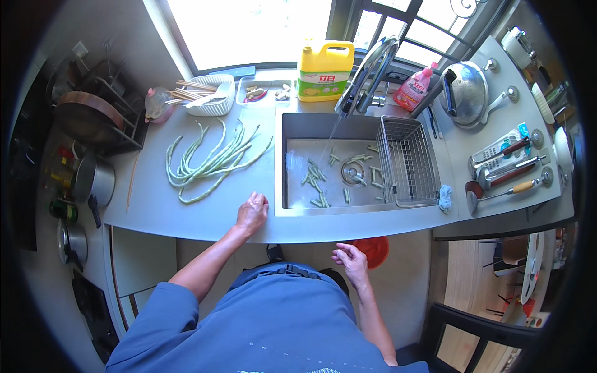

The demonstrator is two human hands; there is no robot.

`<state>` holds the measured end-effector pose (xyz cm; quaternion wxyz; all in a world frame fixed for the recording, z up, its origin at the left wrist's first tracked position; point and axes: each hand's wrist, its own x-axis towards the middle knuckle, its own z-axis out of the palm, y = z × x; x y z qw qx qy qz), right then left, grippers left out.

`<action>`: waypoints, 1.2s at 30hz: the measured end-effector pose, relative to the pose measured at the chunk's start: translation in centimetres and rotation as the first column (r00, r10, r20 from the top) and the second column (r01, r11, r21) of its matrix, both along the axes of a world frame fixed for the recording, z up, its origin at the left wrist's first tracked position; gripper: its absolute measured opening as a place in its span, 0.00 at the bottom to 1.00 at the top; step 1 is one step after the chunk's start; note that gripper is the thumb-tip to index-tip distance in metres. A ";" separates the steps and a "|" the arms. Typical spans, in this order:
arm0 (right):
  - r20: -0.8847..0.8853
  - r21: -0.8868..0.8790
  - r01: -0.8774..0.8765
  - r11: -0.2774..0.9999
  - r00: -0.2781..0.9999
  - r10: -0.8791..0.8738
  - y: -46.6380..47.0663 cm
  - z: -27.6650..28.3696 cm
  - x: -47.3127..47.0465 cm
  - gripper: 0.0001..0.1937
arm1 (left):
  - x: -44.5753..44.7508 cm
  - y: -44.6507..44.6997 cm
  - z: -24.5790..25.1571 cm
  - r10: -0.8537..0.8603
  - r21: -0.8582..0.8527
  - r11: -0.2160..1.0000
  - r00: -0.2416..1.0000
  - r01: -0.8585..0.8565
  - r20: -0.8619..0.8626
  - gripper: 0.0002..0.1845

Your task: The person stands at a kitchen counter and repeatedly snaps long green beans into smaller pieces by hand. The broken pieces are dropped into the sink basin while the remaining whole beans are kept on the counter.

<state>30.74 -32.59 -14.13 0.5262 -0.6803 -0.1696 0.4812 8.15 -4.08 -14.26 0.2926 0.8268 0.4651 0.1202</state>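
Observation:
A loose bundle of long green beans [210, 165] lies on the grey countertop [154, 205] left of the sink. My left hand [253, 212] rests near the counter's front edge, fingers curled, just left of the sink's front corner; whether something small is in it cannot be told. My right hand [350, 261] is below the counter edge, beside a red bucket [373, 252], fingers bent and apart, with nothing visible in it. Short cut bean pieces [315, 175] are scattered in the stainless steel sink [336, 198]. A thin stream of water runs from the chrome faucet [361, 84].
A wire basket [413, 158] sits at the sink's right side. Behind stand a yellow detergent jug [325, 72], a pink bottle [415, 86], a clear tray [266, 102] and a white basket of chopsticks [219, 107]. Ladles [489, 196] and a metal strainer [466, 93] are at right, pots [100, 177] at left.

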 end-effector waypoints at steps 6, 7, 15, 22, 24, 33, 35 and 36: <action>0.123 0.095 -0.096 0.991 0.989 0.084 6.8 4.1 -2.7 0.13 | 9.0 1.7 0.2 -0.220 -0.091 0.964 0.944 0.249 0.244 0.07; 0.174 0.132 -0.166 0.977 0.974 0.142 7.8 4.3 -3.1 0.14 | 10.3 1.9 0.6 -0.218 -0.128 0.947 0.885 0.294 0.412 0.09; -0.004 0.185 -0.808 0.559 0.568 0.823 17.2 2.4 -7.9 0.24 | 8.1 3.0 3.3 -0.040 -0.093 0.990 0.856 0.102 0.515 0.15; 0.149 0.278 -0.498 0.821 0.867 0.476 24.5 -2.4 -5.5 0.24 | 2.6 9.8 2.3 0.172 0.242 0.941 0.952 -0.235 0.253 0.14; 0.307 0.177 -0.435 0.883 0.877 0.370 26.6 -0.2 -1.3 0.21 | 3.6 11.4 2.3 0.116 0.261 0.947 0.960 -0.184 0.255 0.14; 0.621 0.075 -0.605 0.793 0.650 0.437 30.0 4.2 7.6 0.17 | 8.1 11.3 -0.1 0.118 0.239 0.963 0.992 -0.123 0.036 0.08; 0.673 0.163 -0.613 0.773 0.642 0.367 30.4 5.7 6.9 0.19 | 8.7 9.8 2.5 0.116 0.137 0.983 0.991 -0.123 0.061 0.07; 0.688 0.224 -0.650 0.726 0.633 0.354 30.6 5.6 6.5 0.17 | 8.7 9.0 3.5 0.083 0.086 0.992 0.993 -0.090 0.084 0.07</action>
